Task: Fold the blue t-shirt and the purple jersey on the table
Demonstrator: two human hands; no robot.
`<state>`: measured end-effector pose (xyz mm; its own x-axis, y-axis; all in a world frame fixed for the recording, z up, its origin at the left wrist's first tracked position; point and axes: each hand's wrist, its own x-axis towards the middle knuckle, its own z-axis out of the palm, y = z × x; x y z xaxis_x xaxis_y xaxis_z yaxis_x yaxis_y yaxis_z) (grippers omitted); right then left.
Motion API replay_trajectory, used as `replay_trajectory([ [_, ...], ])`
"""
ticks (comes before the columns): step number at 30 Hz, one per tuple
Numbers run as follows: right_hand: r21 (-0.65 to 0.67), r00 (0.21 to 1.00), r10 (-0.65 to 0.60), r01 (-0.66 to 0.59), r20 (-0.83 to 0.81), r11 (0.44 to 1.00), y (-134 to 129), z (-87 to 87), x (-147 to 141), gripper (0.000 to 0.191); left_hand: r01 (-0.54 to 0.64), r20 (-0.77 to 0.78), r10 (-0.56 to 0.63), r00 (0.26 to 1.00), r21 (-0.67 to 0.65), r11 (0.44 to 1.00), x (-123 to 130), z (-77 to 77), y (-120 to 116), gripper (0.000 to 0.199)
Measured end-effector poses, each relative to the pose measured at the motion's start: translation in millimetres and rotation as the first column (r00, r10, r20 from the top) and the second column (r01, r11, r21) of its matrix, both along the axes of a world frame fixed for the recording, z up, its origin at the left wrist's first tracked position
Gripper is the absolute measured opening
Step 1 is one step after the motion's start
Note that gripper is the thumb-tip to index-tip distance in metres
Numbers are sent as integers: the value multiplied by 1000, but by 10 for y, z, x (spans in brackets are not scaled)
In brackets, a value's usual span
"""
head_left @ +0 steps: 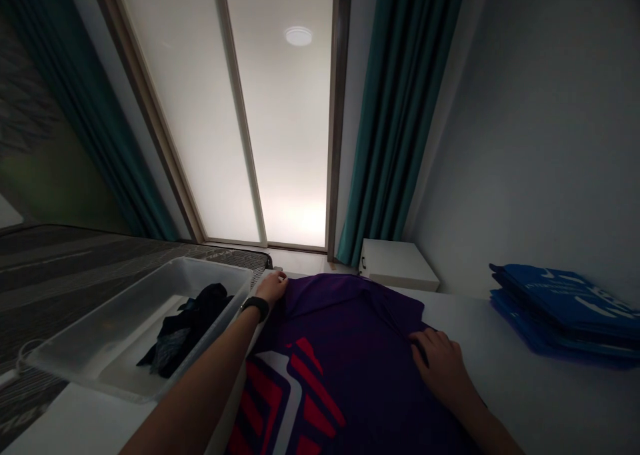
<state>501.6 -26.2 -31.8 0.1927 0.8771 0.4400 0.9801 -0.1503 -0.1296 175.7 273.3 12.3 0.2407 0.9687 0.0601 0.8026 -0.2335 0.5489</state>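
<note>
A dark purple shirt (380,368) with a red and white print lies spread over the white tabletop in front of me. At its far left corner, my left hand (271,287), with a black band on the wrist, is closed on the cloth's edge. My right hand (441,360) is at the right edge, its fingers curled over the fabric. The shirt's far edge is loosely creased, and its near part runs out of view at the bottom.
Left of my forearm stands a translucent plastic bin (107,321) holding dark crumpled clothes (193,328). Folded blue fabric items (565,308) are stacked at the right. Beyond the table are a white cabinet (397,263), a teal curtain (395,121) and frosted sliding doors (285,128).
</note>
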Motion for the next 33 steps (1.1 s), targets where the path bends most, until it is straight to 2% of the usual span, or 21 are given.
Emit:
replay_trajectory([
  [5,-4,1000,5,-5,-19,1000,-2,-5,2,21,59,-46,-60,997,-22,998,11,29,130,11],
  [9,0,1000,4,-4,-18,1000,2,-13,13,21,69,-32,-68,997,43,997,-5,40,79,12],
  [15,-4,1000,10,-10,-24,1000,2,2,9,22,100,37,-108,993,168,981,9,60,-175,23],
  [24,-11,999,1,-2,-48,1000,1,-3,15,22,268,96,-300,949,257,928,-47,164,-732,26],
  [28,-18,998,-5,4,-57,1000,3,-8,9,22,340,83,-374,924,272,900,-57,94,-962,20],
  [33,-14,999,-10,9,-43,1000,0,-29,14,22,334,109,-360,926,205,920,-85,-71,-1003,18],
])
